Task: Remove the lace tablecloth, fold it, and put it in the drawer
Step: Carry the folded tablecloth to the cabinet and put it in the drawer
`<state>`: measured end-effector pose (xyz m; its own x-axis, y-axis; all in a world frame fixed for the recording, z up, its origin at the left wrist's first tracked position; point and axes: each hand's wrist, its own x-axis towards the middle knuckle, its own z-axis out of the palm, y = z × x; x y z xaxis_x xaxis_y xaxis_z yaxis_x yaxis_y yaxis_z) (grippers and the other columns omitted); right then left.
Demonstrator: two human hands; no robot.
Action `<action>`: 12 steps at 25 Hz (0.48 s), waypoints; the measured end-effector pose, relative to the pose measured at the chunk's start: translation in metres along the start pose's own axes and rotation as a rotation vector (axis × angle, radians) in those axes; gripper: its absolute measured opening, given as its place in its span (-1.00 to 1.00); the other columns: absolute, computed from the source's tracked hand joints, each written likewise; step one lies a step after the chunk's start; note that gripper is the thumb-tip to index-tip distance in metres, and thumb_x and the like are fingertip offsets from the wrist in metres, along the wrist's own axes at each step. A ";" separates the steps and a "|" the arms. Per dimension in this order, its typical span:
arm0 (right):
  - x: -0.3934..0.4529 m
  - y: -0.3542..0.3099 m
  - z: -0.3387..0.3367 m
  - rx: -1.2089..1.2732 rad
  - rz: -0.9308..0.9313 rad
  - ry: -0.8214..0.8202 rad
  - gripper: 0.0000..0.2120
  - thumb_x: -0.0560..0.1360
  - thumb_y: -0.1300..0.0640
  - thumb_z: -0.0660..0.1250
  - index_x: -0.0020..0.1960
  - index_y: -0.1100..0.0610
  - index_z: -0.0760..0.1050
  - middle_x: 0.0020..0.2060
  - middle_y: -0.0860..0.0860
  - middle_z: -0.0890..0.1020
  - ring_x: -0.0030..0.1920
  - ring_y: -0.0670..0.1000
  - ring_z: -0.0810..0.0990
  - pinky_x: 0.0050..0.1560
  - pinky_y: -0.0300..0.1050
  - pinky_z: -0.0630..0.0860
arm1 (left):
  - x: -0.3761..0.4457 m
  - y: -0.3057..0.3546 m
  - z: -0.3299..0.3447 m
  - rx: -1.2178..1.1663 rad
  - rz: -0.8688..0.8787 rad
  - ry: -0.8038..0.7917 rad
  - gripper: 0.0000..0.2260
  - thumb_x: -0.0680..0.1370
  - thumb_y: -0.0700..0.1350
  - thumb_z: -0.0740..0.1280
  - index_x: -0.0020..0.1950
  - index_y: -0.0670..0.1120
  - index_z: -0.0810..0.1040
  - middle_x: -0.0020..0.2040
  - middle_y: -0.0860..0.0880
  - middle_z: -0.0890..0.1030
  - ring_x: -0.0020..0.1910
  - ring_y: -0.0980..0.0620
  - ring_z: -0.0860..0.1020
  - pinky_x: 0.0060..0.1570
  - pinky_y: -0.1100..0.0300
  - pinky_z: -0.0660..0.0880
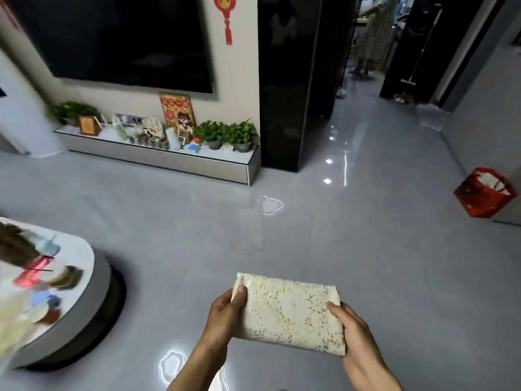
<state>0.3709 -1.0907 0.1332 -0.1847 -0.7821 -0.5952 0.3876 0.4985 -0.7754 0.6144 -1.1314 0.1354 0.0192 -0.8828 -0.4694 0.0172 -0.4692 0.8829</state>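
The cream lace tablecloth (290,311) is folded into a compact rectangle and held in the air above the grey floor, low in the middle of the head view. My left hand (225,314) grips its left end with the thumb on top. Its right end sits in my right hand (358,337), thumb over the upper face and fingers underneath. A long low TV cabinet (197,165) with grey drawer fronts stands against the far wall, well ahead of the cloth.
A round white coffee table (84,266) with several blurred items sits at the left. Potted plants (228,134) and ornaments crowd the cabinet top under a wall TV (118,40). A black pillar (293,80), a red bag (485,193) at right and a person (372,32) in the far doorway.
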 end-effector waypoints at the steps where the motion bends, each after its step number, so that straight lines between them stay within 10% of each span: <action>1: 0.033 -0.017 0.032 -0.012 0.011 -0.040 -0.80 0.53 0.12 0.31 0.14 0.07 0.59 -0.02 0.07 0.74 -0.03 0.09 0.72 -0.06 0.02 0.59 | 0.034 0.019 -0.018 -0.020 -0.002 0.027 -0.71 0.62 0.06 0.25 -0.03 -0.08 0.68 -0.07 -0.03 0.75 -0.09 0.04 0.68 -0.09 0.14 0.53; 6: 0.173 -0.089 0.193 -0.087 0.038 -0.144 -0.82 0.52 0.11 0.36 0.09 0.11 0.62 -0.02 0.08 0.74 -0.01 0.10 0.72 0.04 0.07 0.60 | 0.187 0.108 -0.114 -0.110 -0.041 0.074 -0.71 0.61 0.05 0.25 0.04 -0.11 0.67 -0.03 -0.06 0.75 -0.05 0.02 0.70 -0.06 0.13 0.54; 12: 0.367 -0.134 0.391 -0.124 -0.041 -0.035 -0.81 0.50 0.11 0.40 0.06 0.19 0.63 -0.10 0.08 0.75 -0.10 0.05 0.73 -0.28 -0.13 0.62 | 0.422 0.199 -0.226 -0.148 -0.057 0.013 -0.82 0.54 -0.07 0.38 0.08 -0.11 0.66 -0.04 -0.10 0.75 -0.10 -0.01 0.72 -0.21 0.20 0.57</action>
<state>0.6040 -1.5907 0.1016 -0.1651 -0.8142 -0.5567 0.2650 0.5070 -0.8202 0.8519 -1.5915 0.1117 0.0268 -0.8539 -0.5198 0.1660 -0.5090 0.8446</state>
